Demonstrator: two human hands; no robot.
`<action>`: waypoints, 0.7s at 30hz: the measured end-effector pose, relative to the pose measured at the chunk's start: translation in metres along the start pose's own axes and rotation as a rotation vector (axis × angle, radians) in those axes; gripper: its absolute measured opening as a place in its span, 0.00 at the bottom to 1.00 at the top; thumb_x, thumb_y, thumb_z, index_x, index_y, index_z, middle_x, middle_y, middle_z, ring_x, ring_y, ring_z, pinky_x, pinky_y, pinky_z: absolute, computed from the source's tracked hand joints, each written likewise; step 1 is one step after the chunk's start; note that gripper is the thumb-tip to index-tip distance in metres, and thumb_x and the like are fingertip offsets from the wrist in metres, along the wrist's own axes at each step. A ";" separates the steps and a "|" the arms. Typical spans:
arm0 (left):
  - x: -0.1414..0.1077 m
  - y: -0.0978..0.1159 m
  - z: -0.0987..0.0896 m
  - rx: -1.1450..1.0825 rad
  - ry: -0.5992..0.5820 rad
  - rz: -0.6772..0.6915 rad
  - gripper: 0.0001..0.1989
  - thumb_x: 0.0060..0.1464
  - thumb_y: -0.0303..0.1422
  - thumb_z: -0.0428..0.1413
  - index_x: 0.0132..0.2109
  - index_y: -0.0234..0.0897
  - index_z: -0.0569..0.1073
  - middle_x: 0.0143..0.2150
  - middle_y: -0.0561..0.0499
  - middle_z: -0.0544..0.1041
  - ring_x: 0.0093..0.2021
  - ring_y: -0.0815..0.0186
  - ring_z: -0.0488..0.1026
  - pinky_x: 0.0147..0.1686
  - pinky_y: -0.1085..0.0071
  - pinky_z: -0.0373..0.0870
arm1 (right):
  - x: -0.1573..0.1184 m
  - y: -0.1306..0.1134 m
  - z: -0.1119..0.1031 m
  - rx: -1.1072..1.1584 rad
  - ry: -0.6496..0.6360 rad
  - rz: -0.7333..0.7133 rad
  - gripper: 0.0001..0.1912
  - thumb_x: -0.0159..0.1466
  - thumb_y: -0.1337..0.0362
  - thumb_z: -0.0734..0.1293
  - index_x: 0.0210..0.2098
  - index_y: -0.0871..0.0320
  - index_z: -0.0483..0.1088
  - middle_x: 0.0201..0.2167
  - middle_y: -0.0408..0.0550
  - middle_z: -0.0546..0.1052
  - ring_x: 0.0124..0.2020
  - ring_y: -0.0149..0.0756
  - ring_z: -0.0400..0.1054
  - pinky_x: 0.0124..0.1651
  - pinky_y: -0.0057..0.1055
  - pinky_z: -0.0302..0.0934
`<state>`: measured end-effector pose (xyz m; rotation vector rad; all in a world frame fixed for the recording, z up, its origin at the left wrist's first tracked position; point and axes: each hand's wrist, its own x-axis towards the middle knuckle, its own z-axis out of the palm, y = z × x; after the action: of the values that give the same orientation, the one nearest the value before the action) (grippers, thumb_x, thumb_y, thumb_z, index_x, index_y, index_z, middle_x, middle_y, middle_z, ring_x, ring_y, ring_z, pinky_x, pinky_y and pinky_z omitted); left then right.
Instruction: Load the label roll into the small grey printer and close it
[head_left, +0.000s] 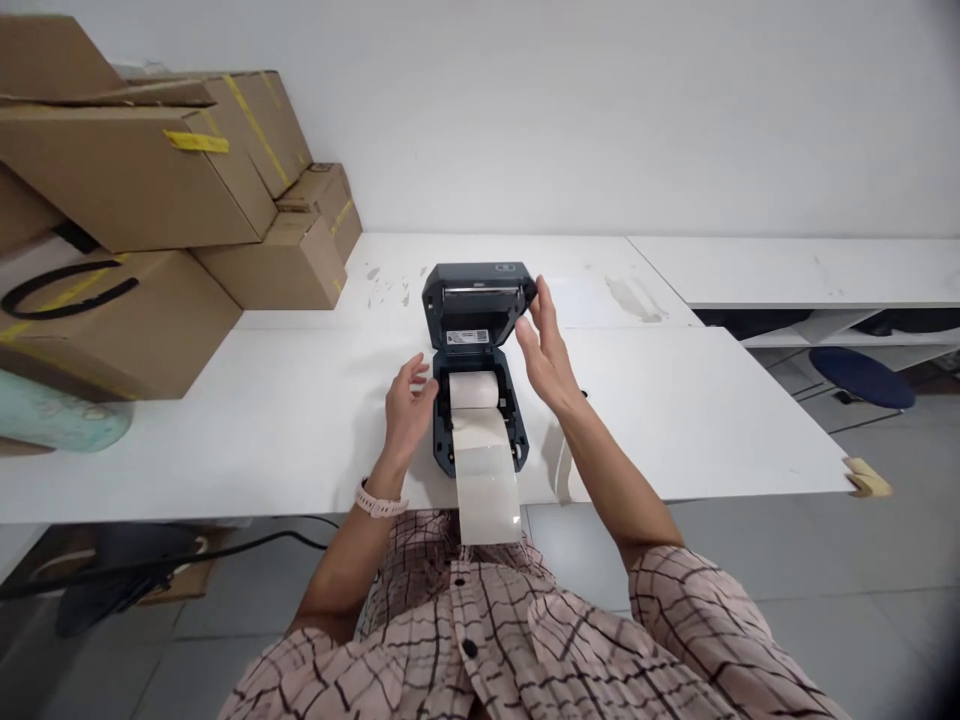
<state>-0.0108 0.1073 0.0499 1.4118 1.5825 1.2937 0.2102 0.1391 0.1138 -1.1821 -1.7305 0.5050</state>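
Note:
A dark label printer point(442, 440) stands on the white table with its lid point(480, 275) raised. Inside it lies a white label roll point(474, 389), and a strip of labels point(487, 495) runs out over the front and past the table edge. My right hand point(548, 350) touches the right side of the lid, fingers apart. At the printer's left side is my left hand point(410, 405), its fingers loosely curled and apart, with nothing held in it.
Cardboard boxes point(150, 180) are stacked at the left, beside a mint-green cylinder point(64, 412). A thin strip of backing paper point(562, 470) hangs at the front edge, right of the printer. A blue stool point(861, 378) stands at the far right.

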 end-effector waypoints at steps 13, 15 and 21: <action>0.001 0.002 0.004 0.621 -0.261 -0.092 0.25 0.57 0.30 0.52 0.62 0.34 0.72 0.37 0.45 0.80 0.41 0.53 0.78 0.38 0.65 0.66 | 0.010 0.011 0.054 -0.555 -0.736 -0.130 0.29 0.62 0.58 0.73 0.62 0.54 0.68 0.53 0.57 0.81 0.53 0.55 0.77 0.52 0.46 0.69; 0.002 0.001 0.006 0.649 -0.258 -0.085 0.25 0.58 0.30 0.52 0.62 0.34 0.72 0.39 0.44 0.81 0.44 0.51 0.78 0.40 0.64 0.67 | 0.019 0.016 0.059 -0.571 -0.821 -0.106 0.31 0.60 0.55 0.75 0.60 0.54 0.69 0.49 0.56 0.82 0.50 0.55 0.78 0.50 0.45 0.69; -0.003 -0.001 0.006 0.586 -0.251 -0.101 0.28 0.58 0.30 0.50 0.65 0.34 0.70 0.41 0.43 0.82 0.43 0.53 0.78 0.39 0.64 0.67 | 0.034 0.023 0.049 -0.414 -0.877 -0.146 0.41 0.51 0.53 0.80 0.61 0.53 0.67 0.52 0.53 0.81 0.50 0.50 0.78 0.48 0.41 0.71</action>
<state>-0.0051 0.1054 0.0471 1.7265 1.9074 0.5757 0.1764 0.1878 0.0898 -1.1772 -2.7548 0.6500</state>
